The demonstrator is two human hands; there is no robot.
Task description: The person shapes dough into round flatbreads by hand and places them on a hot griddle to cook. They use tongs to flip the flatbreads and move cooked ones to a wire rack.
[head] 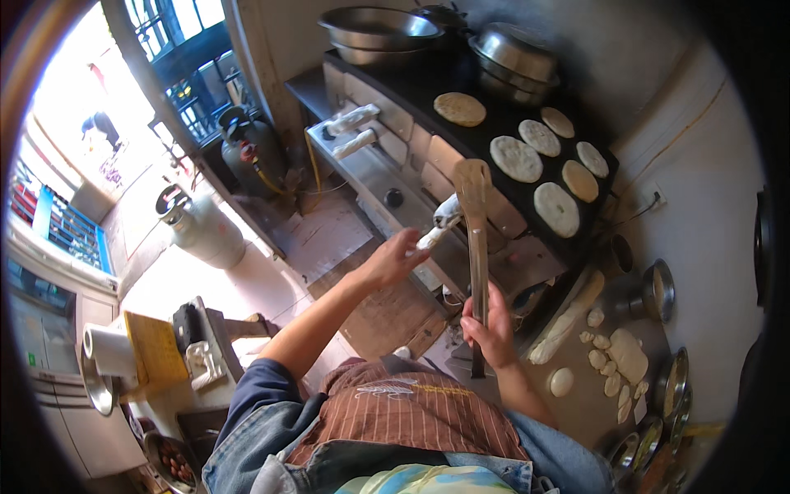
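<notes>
My right hand (490, 327) is shut on the shank of a long metal spatula (476, 241), its slotted flat head pointing up towards the griddle. My left hand (392, 256) reaches to the end of a white-wrapped drawer handle (434, 236) on the griddle's front; whether its fingers close around the handle is unclear. On the black griddle (426, 86) lie several round flatbreads. One browned flatbread (460, 109) sits apart on the left, while a pale flatbread (557, 209) lies nearest the right front corner.
Metal basins (379, 37) stand on the griddle's back. To the right, a worktop holds a dough roll (568, 318), dough pieces (628, 355) and filling bowls (673, 383). Gas cylinders (203, 228) stand left, by the doorway. A small table (213, 339) is at lower left.
</notes>
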